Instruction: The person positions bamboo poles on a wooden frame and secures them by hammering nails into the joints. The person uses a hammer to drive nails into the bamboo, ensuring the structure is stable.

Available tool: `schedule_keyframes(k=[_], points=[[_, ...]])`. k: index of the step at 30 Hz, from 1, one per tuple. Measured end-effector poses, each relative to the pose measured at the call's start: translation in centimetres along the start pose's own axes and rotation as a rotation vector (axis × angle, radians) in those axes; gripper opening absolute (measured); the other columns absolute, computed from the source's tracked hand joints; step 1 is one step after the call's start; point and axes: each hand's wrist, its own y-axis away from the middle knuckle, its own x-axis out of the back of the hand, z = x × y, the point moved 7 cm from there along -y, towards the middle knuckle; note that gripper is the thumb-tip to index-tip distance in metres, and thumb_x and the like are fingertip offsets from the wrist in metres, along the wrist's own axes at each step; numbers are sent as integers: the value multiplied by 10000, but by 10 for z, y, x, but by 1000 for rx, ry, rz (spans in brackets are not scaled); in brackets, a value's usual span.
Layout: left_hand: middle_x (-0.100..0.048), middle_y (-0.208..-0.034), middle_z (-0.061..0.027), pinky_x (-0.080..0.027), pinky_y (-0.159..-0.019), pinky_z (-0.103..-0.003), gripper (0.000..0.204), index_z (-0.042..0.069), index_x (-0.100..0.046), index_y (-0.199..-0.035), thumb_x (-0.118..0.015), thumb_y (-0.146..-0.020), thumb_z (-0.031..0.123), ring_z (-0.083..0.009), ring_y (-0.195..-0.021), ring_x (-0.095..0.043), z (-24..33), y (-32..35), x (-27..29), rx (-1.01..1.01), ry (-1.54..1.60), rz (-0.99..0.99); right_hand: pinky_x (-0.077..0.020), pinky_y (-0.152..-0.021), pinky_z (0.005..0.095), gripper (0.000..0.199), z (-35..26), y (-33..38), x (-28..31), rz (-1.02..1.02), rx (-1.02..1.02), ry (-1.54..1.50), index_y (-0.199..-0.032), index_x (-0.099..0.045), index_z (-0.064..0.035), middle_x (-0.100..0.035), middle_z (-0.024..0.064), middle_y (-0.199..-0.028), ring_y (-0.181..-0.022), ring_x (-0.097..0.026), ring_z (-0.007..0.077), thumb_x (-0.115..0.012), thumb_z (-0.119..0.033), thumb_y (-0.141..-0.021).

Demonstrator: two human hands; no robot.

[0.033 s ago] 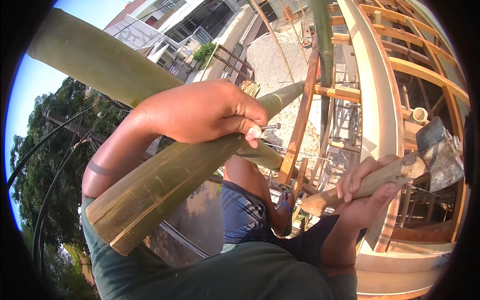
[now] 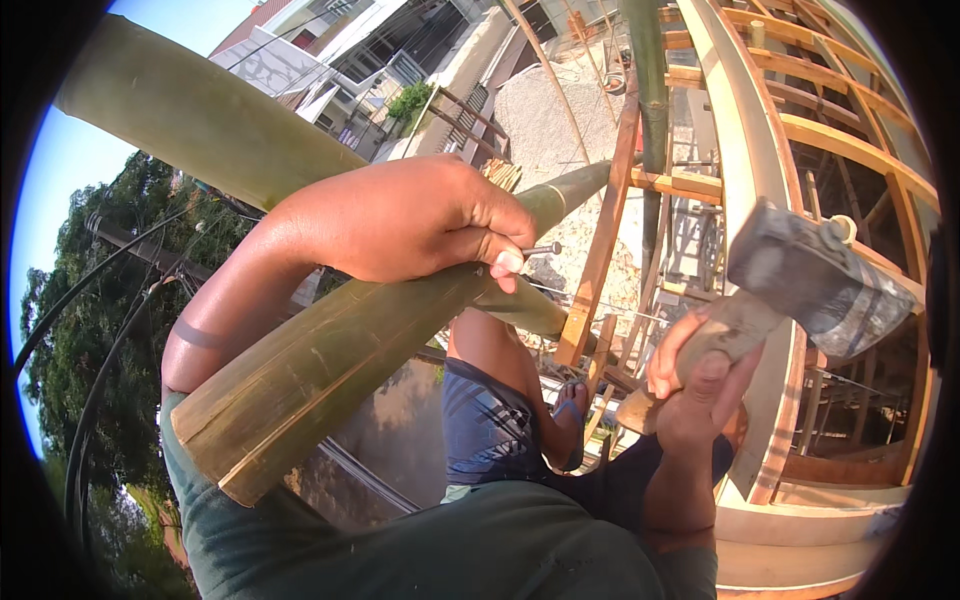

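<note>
My left hand (image 2: 400, 220) lies over a thick green bamboo pole (image 2: 330, 370) that runs from lower left up to the right. Its thumb and fingertips pinch a small steel nail (image 2: 541, 249) against the pole, point toward the bamboo. My right hand (image 2: 700, 385) grips the wooden handle of a hammer (image 2: 815, 280), whose grey metal head is raised at the right, apart from the nail. A second bamboo pole (image 2: 190, 110) crosses behind my left arm at the upper left.
I am high above the ground. My leg in blue shorts (image 2: 490, 420) and a sandalled foot (image 2: 570, 420) rest among thin wooden struts (image 2: 600, 250). Curved timber framing (image 2: 760, 130) fills the right. Below lie a sand pile (image 2: 545, 120), buildings, trees and cables (image 2: 100, 300).
The hammer head now sits a little higher and nearer to me. The nail shows at my left fingertips. My left hand and the bamboo have hardly moved.
</note>
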Motion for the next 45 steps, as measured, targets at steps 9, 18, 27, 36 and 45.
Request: schedule_keyframes(k=[9,18,27,36,45], points=[[-743,-906,-115,-524,-807,-379,160,8,-649,-967,-591,-1026,145,-272,-923,-734,-5,-4,1,10,99,-2,-350,-541,199,585,-9,-15,-29,-217,-4,442,-1479,-380,11,-538,43,-791,-598,-411,54,-506,-405,-1087],[-740,-952,-116,-522,-832,-393,184,8,-662,-1050,-610,-1034,184,-287,-945,-718,-1,-6,5,-25,35,-64,-387,-503,205,508,-11,-19,-10,-30,9,79,-1332,-440,30,-535,54,-751,-557,-447,59,-519,-409,-1088],[-723,-927,-151,-511,-831,-448,350,36,-688,-1002,-482,-1078,308,-362,-905,-681,-1,-15,-12,35,108,-179,-380,-500,207,495,-26,-23,-26,-32,11,-34,-1315,-424,27,-536,65,-725,-530,-443,68,-514,-404,-1089],[-726,-885,-158,-523,-827,-451,463,-1,-701,-960,-457,-1091,371,-345,-872,-700,-1,-16,-14,103,-37,-216,-328,-512,210,499,-19,-12,-28,-56,34,54,-1354,-418,21,-497,17,-709,-554,-399,44,-485,-402,-1098],[-661,-782,-120,-509,-759,-424,436,35,-725,-937,-477,-1107,351,-313,-781,-670,-3,-17,-13,134,-3,-195,-348,-508,201,573,-25,-11,-8,3,54,78,-1315,-427,14,-515,32,-723,-560,-427,55,-521,-494,-1068]])
